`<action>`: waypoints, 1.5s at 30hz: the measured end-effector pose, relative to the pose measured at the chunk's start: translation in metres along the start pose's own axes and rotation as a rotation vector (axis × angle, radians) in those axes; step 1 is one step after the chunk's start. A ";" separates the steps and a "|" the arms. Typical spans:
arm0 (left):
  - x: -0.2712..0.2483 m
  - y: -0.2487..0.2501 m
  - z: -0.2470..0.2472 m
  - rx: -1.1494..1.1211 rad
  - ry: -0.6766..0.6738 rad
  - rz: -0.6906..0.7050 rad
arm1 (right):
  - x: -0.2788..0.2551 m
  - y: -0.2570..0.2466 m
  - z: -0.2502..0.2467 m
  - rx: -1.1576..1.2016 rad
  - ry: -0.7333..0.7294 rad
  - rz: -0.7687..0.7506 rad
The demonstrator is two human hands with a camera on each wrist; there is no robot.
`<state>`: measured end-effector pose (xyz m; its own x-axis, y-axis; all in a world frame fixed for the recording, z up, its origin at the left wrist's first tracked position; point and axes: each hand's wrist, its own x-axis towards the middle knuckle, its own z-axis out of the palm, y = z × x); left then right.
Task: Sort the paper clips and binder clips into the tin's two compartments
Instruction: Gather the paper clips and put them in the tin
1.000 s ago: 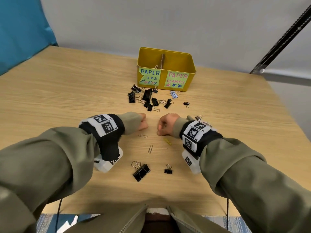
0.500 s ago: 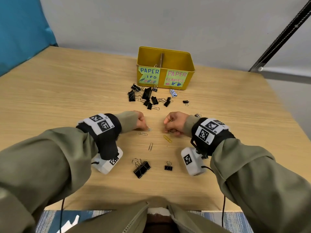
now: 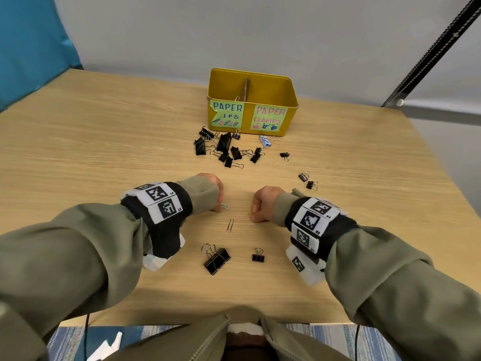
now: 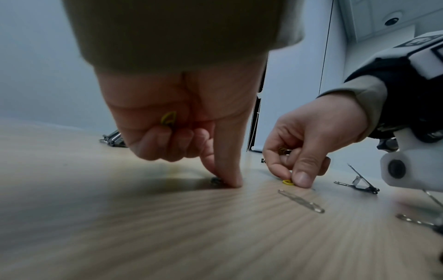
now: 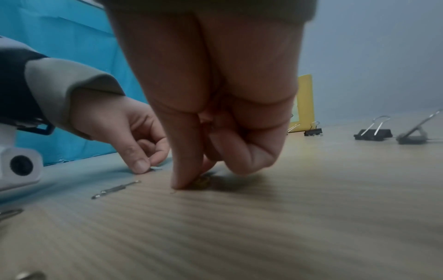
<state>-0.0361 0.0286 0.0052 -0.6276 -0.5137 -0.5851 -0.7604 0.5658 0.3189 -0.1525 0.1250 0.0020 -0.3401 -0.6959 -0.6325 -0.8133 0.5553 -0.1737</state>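
- Yellow tin (image 3: 291,99), with a green label (image 3: 227,114) on its left and a pale yellow label (image 3: 269,118) on its right.
- Black binder clips (image 3: 225,149) with silver handles.
- Yellow paper clip (image 4: 287,182).
- Olive sleeves (image 3: 78,243); black-and-white checked wrist bands (image 3: 161,201).
- Pale wood-grain table (image 3: 104,142); blue curtain (image 3: 31,43) on the far left.

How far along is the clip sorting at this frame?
Early. Done: little; only one wire loop shows inside the yellow tin, left of its divider. In hand: the left hand holds a yellow paper clip and pinches another; the right hand pinches a yellow one. Left: the binder clip pile and a silver paper clip.
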 end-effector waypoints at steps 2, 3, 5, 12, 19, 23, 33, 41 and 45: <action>-0.002 0.002 0.003 0.068 0.010 -0.013 | 0.000 0.001 0.001 -0.002 -0.019 -0.002; -0.003 0.002 0.005 0.105 0.007 -0.016 | -0.001 0.002 0.002 -0.015 -0.033 -0.006; -0.007 0.000 0.008 0.180 0.018 0.023 | -0.001 0.002 0.004 -0.076 -0.065 -0.026; -0.011 -0.011 0.005 0.082 0.062 0.082 | -0.007 0.003 0.003 0.218 -0.014 -0.058; 0.001 -0.039 -0.004 -0.464 0.116 0.093 | 0.003 0.003 0.003 0.838 -0.112 0.047; 0.006 -0.050 -0.008 -0.791 -0.021 0.111 | 0.009 0.000 0.001 0.945 -0.215 -0.010; 0.006 -0.032 -0.014 -0.540 0.098 0.108 | 0.015 -0.001 -0.008 1.071 -0.267 -0.001; 0.024 -0.016 -0.012 -0.167 0.073 0.057 | 0.011 -0.015 -0.006 0.521 -0.148 -0.142; 0.029 -0.015 -0.013 -0.092 0.052 0.045 | 0.004 -0.026 -0.001 0.136 -0.184 -0.277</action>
<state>-0.0454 -0.0028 -0.0072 -0.6678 -0.5230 -0.5296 -0.7416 0.5287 0.4130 -0.1335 0.1073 0.0048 -0.0146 -0.7413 -0.6710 -0.7885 0.4212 -0.4482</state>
